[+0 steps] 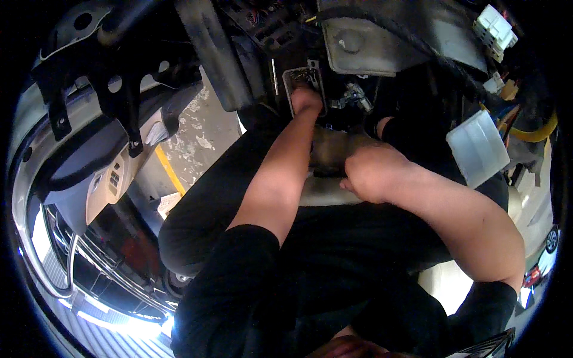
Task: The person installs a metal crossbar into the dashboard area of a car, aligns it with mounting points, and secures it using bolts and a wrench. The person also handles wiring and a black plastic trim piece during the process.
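Small metal bracket (305, 80), rectangular, long axis running near-to-far, sits far centre in the dark cavity under the grey housing (382, 42). Left hand (305, 100) lies directly on its near end, arm stretched straight up from the lower edge; fingers are pressed against or curled onto the bracket, but whether they pinch it cannot be told, since the fingertips are hidden behind the knuckles.

Right hand (373, 173) is nearer, right of centre, closed in a fist over the edge of a pale rounded panel (325, 191). What it clamps, if anything beyond the panel lip, is not visible. So the bracket lies far and slightly left of the right fist; the left hand is clearly the closer one.

Outward: a shiny metal fitting (353, 95) just right of the bracket. White connector block (477, 149) at right, wiring loom (507, 113) behind it. Dark pressed-steel frame (101, 77) at far left.
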`<action>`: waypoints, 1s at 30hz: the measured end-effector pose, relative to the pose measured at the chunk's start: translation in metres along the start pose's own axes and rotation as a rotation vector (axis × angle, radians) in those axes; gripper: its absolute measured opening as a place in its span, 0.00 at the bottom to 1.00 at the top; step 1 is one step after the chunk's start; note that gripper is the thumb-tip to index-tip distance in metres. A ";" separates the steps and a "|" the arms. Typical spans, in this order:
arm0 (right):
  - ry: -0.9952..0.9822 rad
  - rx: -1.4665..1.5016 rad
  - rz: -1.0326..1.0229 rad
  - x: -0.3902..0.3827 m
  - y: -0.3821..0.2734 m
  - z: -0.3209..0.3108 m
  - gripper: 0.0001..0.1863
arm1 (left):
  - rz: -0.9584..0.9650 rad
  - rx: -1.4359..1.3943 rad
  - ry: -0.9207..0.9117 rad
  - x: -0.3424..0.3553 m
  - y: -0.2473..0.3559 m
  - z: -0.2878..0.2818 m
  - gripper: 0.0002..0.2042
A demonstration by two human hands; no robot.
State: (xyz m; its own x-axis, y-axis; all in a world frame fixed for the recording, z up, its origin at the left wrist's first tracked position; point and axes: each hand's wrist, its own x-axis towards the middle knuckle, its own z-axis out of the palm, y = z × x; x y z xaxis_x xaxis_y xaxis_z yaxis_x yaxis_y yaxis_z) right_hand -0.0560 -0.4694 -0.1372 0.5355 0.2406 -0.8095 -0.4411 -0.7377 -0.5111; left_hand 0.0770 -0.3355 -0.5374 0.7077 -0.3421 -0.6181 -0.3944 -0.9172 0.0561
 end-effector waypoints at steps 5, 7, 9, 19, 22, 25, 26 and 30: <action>0.094 -0.027 -0.082 0.010 0.015 0.018 0.21 | 0.053 -0.095 0.053 -0.035 0.022 -0.046 0.18; 0.539 -0.079 -0.322 0.010 0.025 0.038 0.21 | 0.074 -0.122 0.066 -0.038 0.019 -0.049 0.19; 0.631 -0.089 -0.350 0.009 0.031 0.050 0.21 | 0.105 -0.149 0.071 -0.039 0.020 -0.050 0.21; -0.008 -0.038 -0.034 -0.007 -0.004 -0.005 0.20 | 0.161 0.039 -0.024 -0.008 -0.010 -0.012 0.25; -0.063 -0.011 -0.083 0.004 0.010 0.003 0.21 | 0.377 0.223 -0.039 -0.015 -0.004 -0.015 0.26; -0.108 0.012 -0.008 0.008 0.002 -0.003 0.22 | 0.585 0.442 0.059 -0.048 0.007 -0.089 0.22; -0.164 0.009 0.007 0.009 -0.001 -0.006 0.21 | 0.610 0.416 0.071 -0.061 0.010 -0.116 0.20; -0.129 -0.053 0.007 0.008 -0.011 -0.011 0.22 | 0.484 -0.195 -0.065 -0.087 -0.011 -0.204 0.14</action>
State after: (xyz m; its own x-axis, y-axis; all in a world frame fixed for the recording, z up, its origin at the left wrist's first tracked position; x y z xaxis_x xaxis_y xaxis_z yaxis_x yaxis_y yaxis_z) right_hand -0.0389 -0.4660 -0.1350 0.4342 0.3115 -0.8452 -0.4041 -0.7713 -0.4918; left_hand 0.1389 -0.3370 -0.3244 0.4312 -0.7282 -0.5328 -0.5461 -0.6807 0.4883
